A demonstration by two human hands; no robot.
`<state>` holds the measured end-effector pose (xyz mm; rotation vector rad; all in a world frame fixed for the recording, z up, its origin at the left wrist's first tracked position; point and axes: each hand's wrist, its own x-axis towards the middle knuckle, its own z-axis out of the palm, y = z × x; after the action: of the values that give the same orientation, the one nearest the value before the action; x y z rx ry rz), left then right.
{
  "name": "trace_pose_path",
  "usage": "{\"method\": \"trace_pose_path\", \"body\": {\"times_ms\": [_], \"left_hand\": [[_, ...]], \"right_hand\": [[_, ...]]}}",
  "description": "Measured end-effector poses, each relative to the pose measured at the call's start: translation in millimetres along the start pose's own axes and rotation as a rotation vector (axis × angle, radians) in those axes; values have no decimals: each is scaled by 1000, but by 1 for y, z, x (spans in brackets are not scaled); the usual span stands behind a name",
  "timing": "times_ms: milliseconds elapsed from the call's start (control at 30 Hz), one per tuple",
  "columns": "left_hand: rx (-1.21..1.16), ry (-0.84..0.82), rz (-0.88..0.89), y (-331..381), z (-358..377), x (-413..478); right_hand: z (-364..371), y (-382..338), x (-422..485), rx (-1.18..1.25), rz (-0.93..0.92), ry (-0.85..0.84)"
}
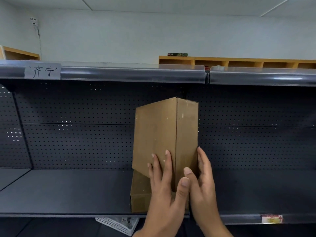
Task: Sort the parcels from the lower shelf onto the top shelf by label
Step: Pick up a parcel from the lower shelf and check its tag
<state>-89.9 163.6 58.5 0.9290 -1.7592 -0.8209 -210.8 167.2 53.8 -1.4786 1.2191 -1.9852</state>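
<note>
I hold a tall brown cardboard parcel [159, 134] upright in front of the dark pegboard, between both hands. My left hand [162, 190] lies flat on its front face with the thumb at the corner edge. My right hand [203, 187] grips its right side. Behind and below it a second cardboard box [139, 194] rests on the lower shelf [68, 194]. The top shelf [130, 72] runs across above, and a paper label with handwritten characters [42, 71] hangs on its front rail at the left. No label is visible on the parcel's faces shown.
A white perforated plastic basket [118, 224] sits on the level below the lower shelf. A red and yellow tag [271, 218] is on the lower shelf rail at right. Wooden cubby shelves [239, 62] stand behind the top shelf at right.
</note>
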Motion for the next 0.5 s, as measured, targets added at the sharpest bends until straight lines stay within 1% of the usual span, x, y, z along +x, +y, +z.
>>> {"method": "trace_pose_path", "body": {"times_ms": [100,167,267,400,500], "left_hand": [[-53,67,51,-7,-3,6],[-132,108,68,-12,-5,10],[-252,173,21,-13,-10,15],[-317,247,0,-13,-16,16],[-370,298,-27,-13,-22,19]], "right_hand": [[3,-1,-1,-2,-11,-1],[5,1,-3,19,-3,-25],[7,2,-9,94,-30,-82],[6,0,-12,174,-21,-174],[-1,5,-4,166,-31,-178]]}}
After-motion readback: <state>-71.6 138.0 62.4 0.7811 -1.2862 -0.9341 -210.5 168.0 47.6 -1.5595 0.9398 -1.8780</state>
